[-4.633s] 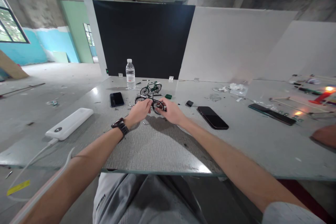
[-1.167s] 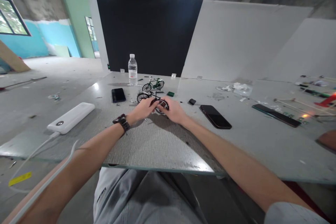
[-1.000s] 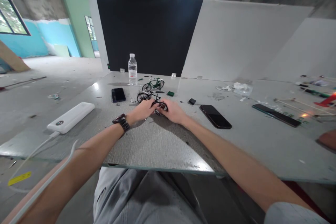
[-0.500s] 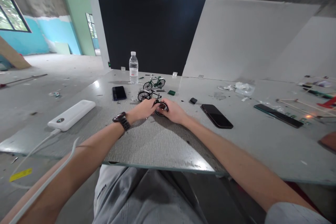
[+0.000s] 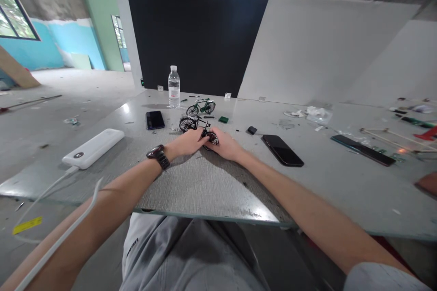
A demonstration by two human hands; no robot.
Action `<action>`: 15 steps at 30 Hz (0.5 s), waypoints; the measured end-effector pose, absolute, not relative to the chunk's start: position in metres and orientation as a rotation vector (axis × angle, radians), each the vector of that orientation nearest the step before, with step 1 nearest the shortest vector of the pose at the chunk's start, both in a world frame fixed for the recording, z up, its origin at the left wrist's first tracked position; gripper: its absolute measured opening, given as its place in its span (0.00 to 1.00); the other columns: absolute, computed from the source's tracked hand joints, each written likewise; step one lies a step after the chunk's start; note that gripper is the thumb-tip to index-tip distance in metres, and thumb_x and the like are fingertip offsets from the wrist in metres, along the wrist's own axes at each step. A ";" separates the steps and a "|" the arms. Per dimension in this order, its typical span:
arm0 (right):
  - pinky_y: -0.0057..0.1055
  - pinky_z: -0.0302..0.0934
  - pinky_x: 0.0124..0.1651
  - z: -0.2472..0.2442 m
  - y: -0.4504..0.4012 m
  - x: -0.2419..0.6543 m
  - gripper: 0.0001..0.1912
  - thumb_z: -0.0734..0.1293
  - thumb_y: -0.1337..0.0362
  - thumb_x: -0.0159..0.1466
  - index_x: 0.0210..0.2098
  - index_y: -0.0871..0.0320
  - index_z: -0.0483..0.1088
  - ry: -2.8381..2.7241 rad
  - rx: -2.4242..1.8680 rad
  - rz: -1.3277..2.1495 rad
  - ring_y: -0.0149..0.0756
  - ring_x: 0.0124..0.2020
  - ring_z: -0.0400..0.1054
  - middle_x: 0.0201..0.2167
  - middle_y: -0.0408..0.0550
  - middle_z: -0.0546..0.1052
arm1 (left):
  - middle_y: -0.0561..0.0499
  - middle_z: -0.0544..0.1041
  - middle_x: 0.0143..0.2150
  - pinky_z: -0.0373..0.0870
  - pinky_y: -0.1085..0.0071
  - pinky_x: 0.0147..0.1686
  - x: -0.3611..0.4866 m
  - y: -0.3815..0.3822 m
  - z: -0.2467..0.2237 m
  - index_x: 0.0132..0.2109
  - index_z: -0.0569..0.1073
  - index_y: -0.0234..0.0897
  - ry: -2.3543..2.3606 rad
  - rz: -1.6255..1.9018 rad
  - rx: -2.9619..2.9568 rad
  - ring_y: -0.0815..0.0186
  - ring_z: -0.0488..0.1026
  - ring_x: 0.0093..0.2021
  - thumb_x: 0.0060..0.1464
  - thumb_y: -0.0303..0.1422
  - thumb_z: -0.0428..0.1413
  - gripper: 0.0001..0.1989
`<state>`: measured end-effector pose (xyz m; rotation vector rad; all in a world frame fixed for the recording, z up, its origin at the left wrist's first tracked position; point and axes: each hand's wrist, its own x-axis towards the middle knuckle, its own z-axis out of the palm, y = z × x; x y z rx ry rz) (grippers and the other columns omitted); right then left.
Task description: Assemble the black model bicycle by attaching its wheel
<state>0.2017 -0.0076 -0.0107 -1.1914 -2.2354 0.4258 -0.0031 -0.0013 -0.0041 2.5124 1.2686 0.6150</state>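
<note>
A small black model bicycle stands on the grey table in front of me. My left hand, with a dark watch on its wrist, pinches the frame near the rear wheel. My right hand closes around that rear wheel from the right, hiding most of it. A second model bicycle, green, stands a little farther back, untouched.
A water bottle stands behind the bikes, a dark phone to their left and another phone to my right. A white power bank with cable lies far left. Sticks, tools and a co-worker's arm are at the right.
Both hands stay on the black bicycle; my fingers have closed tighter over its rear wheel. The view has shifted slightly.
</note>
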 end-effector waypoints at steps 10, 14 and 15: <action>0.36 0.58 0.37 -0.012 -0.006 0.201 0.11 0.69 0.55 0.68 0.43 0.53 0.66 -2.271 -1.221 0.371 0.45 0.37 0.72 0.39 0.50 0.79 | 0.39 0.80 0.41 0.69 0.62 0.40 -0.003 -0.006 -0.002 0.50 0.72 0.35 1.286 0.573 2.495 0.51 0.79 0.38 0.74 0.45 0.48 0.18; 0.35 0.58 0.37 -0.012 -0.005 0.202 0.11 0.69 0.55 0.69 0.42 0.53 0.66 -2.286 -1.225 0.372 0.44 0.36 0.72 0.38 0.49 0.78 | 0.38 0.80 0.43 0.70 0.61 0.41 -0.002 -0.006 -0.002 0.52 0.72 0.33 1.309 0.544 2.515 0.51 0.79 0.40 0.74 0.46 0.47 0.19; 0.35 0.58 0.36 -0.012 -0.005 0.202 0.11 0.69 0.55 0.69 0.42 0.53 0.65 -2.292 -1.235 0.371 0.44 0.36 0.72 0.38 0.49 0.78 | 0.37 0.80 0.44 0.71 0.61 0.42 -0.002 -0.006 -0.001 0.52 0.72 0.33 1.315 0.522 2.528 0.51 0.79 0.41 0.74 0.46 0.46 0.20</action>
